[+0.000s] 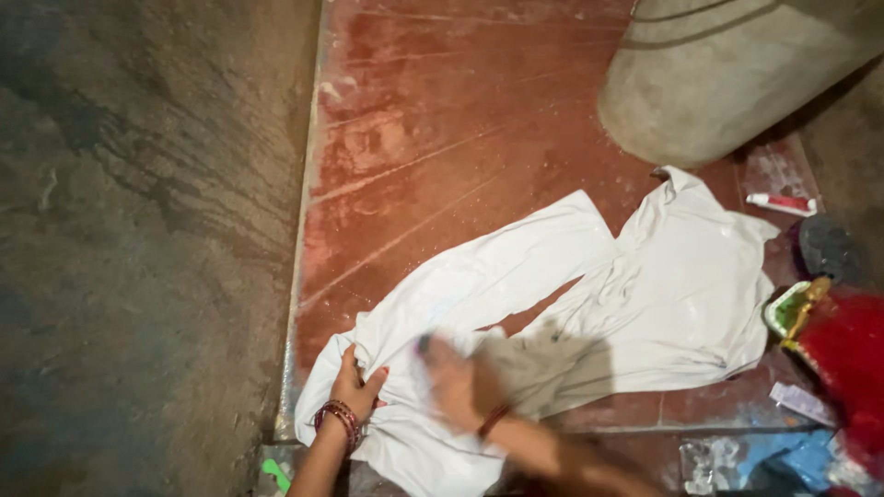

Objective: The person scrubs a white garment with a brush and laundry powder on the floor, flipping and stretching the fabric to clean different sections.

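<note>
Red slab (pixel 442 120) carries white cloth (pixel 663 294), spread flat. Left hand (pixel 357 385) clamped on cloth's near edge; right hand (pixel 456 382) blurred on cloth beside it, grip unclear. Grey drum (pixel 718 83) beyond cloth, tube (pixel 781 203) beside it

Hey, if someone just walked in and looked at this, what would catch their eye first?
The white garment spread across the wet red floor slab at centre. At its lower end, the left hand presses the cloth while the right hand is a blur over it. A large grey drum stands at upper right.
</note>
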